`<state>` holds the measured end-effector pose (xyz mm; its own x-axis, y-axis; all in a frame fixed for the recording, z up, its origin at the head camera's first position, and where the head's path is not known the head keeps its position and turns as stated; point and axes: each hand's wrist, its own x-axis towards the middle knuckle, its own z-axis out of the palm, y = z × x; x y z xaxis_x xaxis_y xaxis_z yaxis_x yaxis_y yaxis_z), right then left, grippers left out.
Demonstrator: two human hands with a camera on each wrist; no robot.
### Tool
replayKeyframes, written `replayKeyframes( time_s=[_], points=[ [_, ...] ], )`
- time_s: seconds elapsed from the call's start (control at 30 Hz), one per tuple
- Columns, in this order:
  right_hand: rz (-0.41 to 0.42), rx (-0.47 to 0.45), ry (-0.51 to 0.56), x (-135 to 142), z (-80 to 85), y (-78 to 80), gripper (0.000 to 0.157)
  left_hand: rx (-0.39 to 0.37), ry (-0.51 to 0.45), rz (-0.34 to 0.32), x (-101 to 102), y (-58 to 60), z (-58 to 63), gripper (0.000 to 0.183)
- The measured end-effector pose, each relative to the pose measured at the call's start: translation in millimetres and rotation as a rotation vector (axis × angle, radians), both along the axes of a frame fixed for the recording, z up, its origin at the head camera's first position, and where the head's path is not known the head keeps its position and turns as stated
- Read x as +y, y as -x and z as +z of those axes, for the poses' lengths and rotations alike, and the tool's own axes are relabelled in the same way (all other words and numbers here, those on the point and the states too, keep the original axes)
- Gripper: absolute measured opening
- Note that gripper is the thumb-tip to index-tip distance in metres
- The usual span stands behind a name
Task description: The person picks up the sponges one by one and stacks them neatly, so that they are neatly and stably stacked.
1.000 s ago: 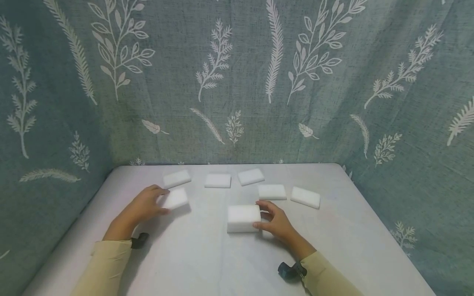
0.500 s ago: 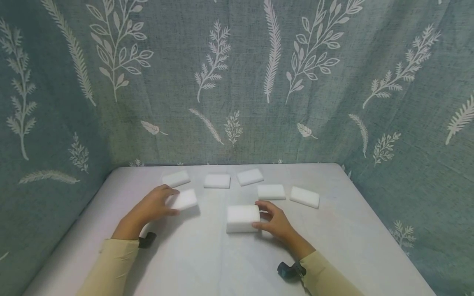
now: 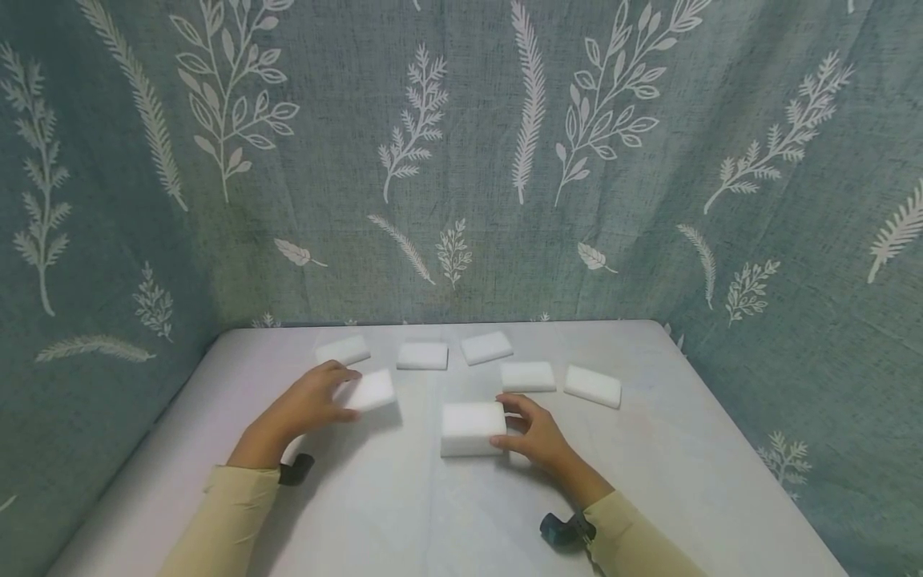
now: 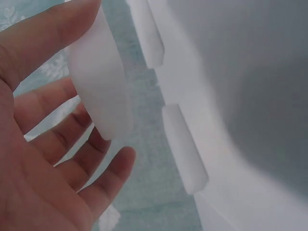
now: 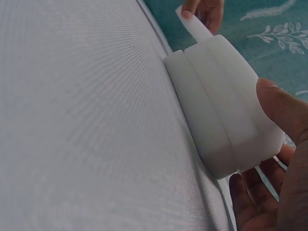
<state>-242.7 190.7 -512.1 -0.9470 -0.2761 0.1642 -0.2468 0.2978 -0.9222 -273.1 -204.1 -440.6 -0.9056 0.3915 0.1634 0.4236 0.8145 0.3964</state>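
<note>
My left hand pinches a white sponge by its left end, thumb on the near side and fingers on the far side. A shadow lies on the table under this sponge. In the left wrist view, the same sponge is seen along its edge, under the thumb. At the table's middle, my right hand holds the right end of a stack of white sponges. Seams between the layers of the stack show in the right wrist view, where the thumb and fingertips press its sides.
Several loose white sponges lie flat behind the hands: one at the far left, others at the back middle and one at the right. A white cloth covers the table. A patterned green curtain hangs around its back and sides.
My left hand has carried its sponge to the right, closer to the stack. The right hand and the stack have stayed in place.
</note>
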Motion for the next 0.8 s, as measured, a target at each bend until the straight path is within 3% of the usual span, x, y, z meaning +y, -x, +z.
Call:
replayKeyframes(
  time_s=[0.8],
  points=[
    [0.014,0.004,0.003,1.2,1.2,-1.5,0.073,0.031,0.005,-0.074,32.2,-2.6,5.2,0.066]
  ],
)
